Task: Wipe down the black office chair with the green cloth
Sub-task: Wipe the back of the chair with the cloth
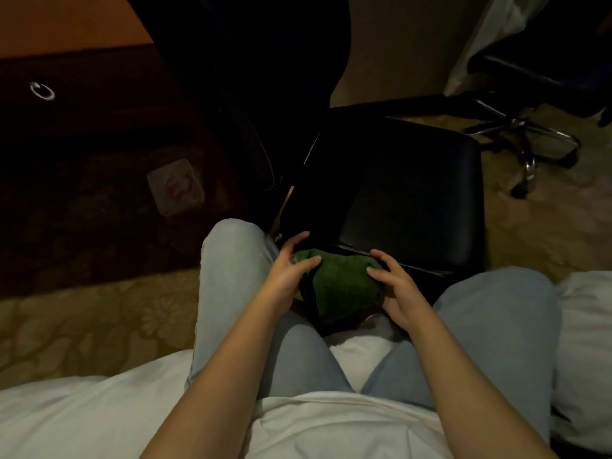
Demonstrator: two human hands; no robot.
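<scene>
No legible text, label, brand or number is present. A pale square packet (175, 187) on the carpet (82, 319) bears a reddish marking, too dim and blurred to read.

The chair (414, 193) backrest is lost in shadow, its top cut off at the far edge. The cloth (341, 286) sides are covered by the left hand (291, 270) and right hand (395, 293). The floor object (175, 187), left: blurred, unidentifiable. The second chair (530, 81), far right: cut off.
</scene>
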